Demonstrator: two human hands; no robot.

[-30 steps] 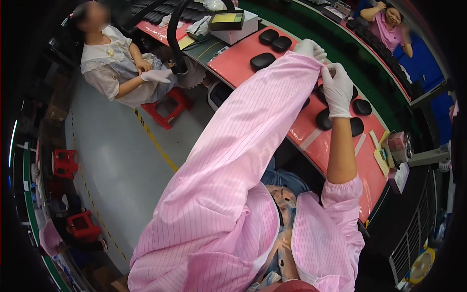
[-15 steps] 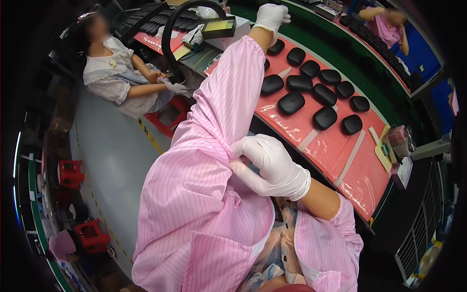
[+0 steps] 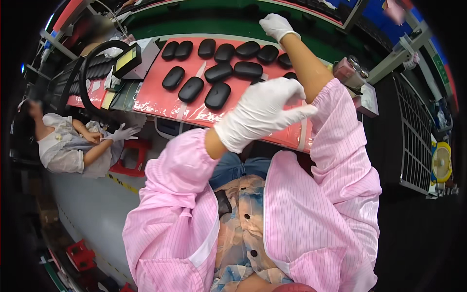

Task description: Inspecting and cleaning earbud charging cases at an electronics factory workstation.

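Both my hands wear white gloves, and my arms are in pink striped sleeves. My left hand (image 3: pixel 265 114) is raised over the near edge of the table, thumb and fingers apart with a gap between them. Its thumb tip is close to the cuff of my right sleeve (image 3: pixel 335 114); whether it touches cannot be made out. Stretched away from me, my right hand (image 3: pixel 280 27) is loosely curled above the table's far edge, with nothing visible in it. Several black rounded oblong pieces (image 3: pixel 217 95) lie on the red table covering (image 3: pixel 155 100), some partly hidden behind my left hand.
A co-worker (image 3: pixel 73 141) sits at the left beside a red stool (image 3: pixel 134 158) and a black curved hose (image 3: pixel 85 73). An open box (image 3: pixel 127 61) is at the table's left end. At the right are a clear container (image 3: pixel 348 70) and a black grille (image 3: pixel 413 131).
My left arm has drawn back from its stretch, and its hand is now by my right sleeve. My right hand has let go of the left sleeve and reached out. The view has turned right.
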